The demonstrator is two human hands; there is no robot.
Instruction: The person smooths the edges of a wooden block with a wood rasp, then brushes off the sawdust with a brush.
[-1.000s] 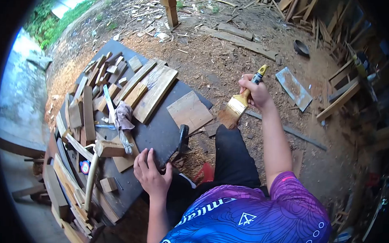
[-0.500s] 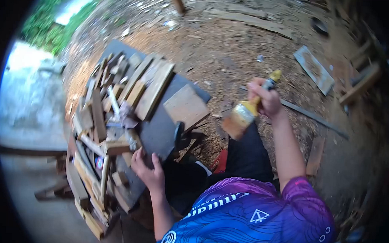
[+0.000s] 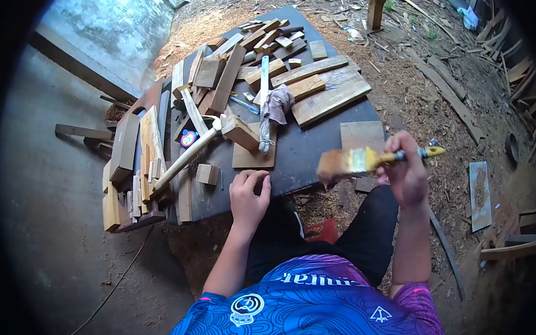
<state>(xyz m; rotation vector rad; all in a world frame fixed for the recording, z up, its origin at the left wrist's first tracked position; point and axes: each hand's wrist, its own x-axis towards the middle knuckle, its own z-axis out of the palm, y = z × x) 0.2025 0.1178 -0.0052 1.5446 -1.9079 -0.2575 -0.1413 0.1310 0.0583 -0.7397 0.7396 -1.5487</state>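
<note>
From the head camera, grips a wide paintbrush [image 3: 371, 160] in the right hand [image 3: 406, 172], with thumb and fingers wrapped round its yellow handle and brown bristles pointing left, toward the side of the left hand [image 3: 248, 196]. Holds it near the near edge of the bench [image 3: 298, 151]; cannot tell how high. Holds nothing in the left hand, with fingers loosely curled and a narrow gap to the thumb, near the same edge; cannot tell whether touching it. Just beyond the left hand, shows a flat piece of wood [image 3: 253, 156], and farther beyond it a bunched cloth [image 3: 278, 104]. To the left of the left hand, shows a small wooden block [image 3: 207, 173], then a long pale handle [image 3: 188, 156] slanting past a round blue-and-red object [image 3: 189, 139]. Farther beyond the left hand, shows many loose wood pieces [image 3: 227, 77]. Beyond and left of the right hand, shows a square board [image 3: 362, 134], partly hidden by the paintbrush, and past it a long board [image 3: 335, 100].
</note>
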